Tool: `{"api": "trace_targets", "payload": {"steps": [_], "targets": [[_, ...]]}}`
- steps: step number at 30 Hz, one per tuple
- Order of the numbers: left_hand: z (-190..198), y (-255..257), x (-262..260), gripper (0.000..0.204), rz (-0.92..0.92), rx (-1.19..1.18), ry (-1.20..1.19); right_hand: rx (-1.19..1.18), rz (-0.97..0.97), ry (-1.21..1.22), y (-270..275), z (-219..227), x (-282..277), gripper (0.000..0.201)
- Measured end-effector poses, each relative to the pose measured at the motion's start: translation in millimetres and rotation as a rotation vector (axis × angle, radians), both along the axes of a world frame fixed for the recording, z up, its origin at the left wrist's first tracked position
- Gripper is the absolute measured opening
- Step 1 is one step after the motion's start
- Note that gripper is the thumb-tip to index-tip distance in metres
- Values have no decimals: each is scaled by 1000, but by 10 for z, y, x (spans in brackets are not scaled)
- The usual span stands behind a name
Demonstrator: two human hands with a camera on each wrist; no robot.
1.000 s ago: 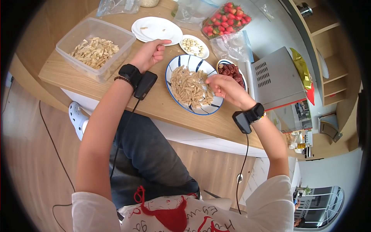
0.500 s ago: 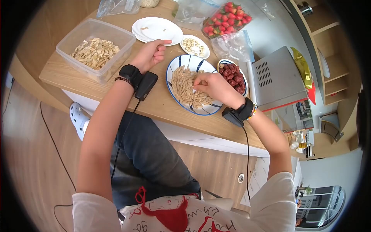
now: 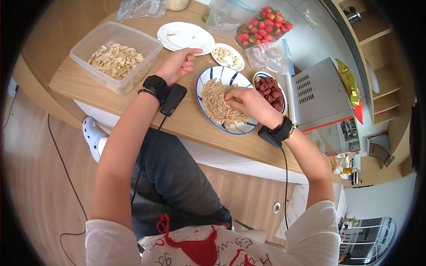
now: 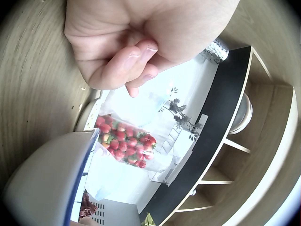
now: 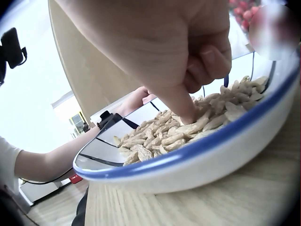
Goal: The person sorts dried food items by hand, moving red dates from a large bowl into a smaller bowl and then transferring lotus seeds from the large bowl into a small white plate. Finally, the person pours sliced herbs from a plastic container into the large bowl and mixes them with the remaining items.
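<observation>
A white bowl with blue stripes (image 3: pixel 228 76) holds a heap of pale, elongated pieces (image 3: pixel 216 103). Over its right side is the right hand (image 3: pixel 255 106); in the right wrist view that hand (image 5: pixel 155 47) presses one straight fingertip against the pieces (image 5: pixel 171 136), other fingers bent. Whether it pinches a piece is hidden. The left hand (image 3: pixel 177 65) hovers by the near edge of a white plate (image 3: pixel 191 37), which bears a few small bits. Its index finger points out, the others loosely curled; the left wrist view shows nothing held in this hand (image 4: pixel 141 33).
A clear plastic box (image 3: pixel 148 51) of flat dry slices stands left. Behind the bowl lie a small dish (image 3: pixel 239 62) of pale round pieces, a dish of dark red dates (image 3: pixel 270 91), bagged strawberries (image 3: pixel 266 26) and clear bags (image 3: pixel 270 55). A grey appliance (image 3: pixel 315 93) stands right.
The right hand has moved left from the bowl's right edge, farther over the pieces, and turned downward. The left hand has kept its pose beside the plate. The head view has shifted slightly.
</observation>
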State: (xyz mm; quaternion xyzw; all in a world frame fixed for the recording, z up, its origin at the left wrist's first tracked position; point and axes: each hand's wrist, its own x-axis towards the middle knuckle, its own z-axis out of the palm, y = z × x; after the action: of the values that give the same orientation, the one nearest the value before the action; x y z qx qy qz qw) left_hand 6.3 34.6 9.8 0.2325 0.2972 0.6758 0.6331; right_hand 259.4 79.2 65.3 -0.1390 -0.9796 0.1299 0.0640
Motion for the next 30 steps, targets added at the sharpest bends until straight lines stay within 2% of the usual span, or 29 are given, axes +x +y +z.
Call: {"api": "trace_targets", "payload": {"steps": [3, 9, 12, 13, 16, 17, 20, 23, 26, 30], "targets": [[-2, 8, -3, 17, -1, 3, -10, 112, -32, -95, -71, 22, -12, 15], [-5, 3, -10, 18, -9, 13, 5, 235, 27, -76, -188, 33, -90, 12], [9, 0, -2, 18, 2, 9, -5, -76, -93, -87, -189, 212, -82, 7], [-2, 6, -2, 18, 6, 9, -16, -276, -265, -167, -206, 341, -82, 4], [-23, 29, -11, 18, 3, -3, -13, -1389, -304, 194, 27, 317, -13, 7], [-26, 38, -13, 18, -1, -1, -15, -1548, -284, 291, 28, 300, 54, 10], [-41, 55, -21, 18, -14, 2, -11, -1592, -362, 367, -45, 297, 60, 12], [-28, 43, -23, 19, -9, -5, 6, -1166, -453, 99, -17, 281, 114, 15], [-17, 35, -5, 20, 4, -5, 6, -467, -355, -126, -133, 248, 91, 17], [-32, 36, -16, 21, 1, 5, 1, -294, -314, -178, -197, 228, 43, 19]]}}
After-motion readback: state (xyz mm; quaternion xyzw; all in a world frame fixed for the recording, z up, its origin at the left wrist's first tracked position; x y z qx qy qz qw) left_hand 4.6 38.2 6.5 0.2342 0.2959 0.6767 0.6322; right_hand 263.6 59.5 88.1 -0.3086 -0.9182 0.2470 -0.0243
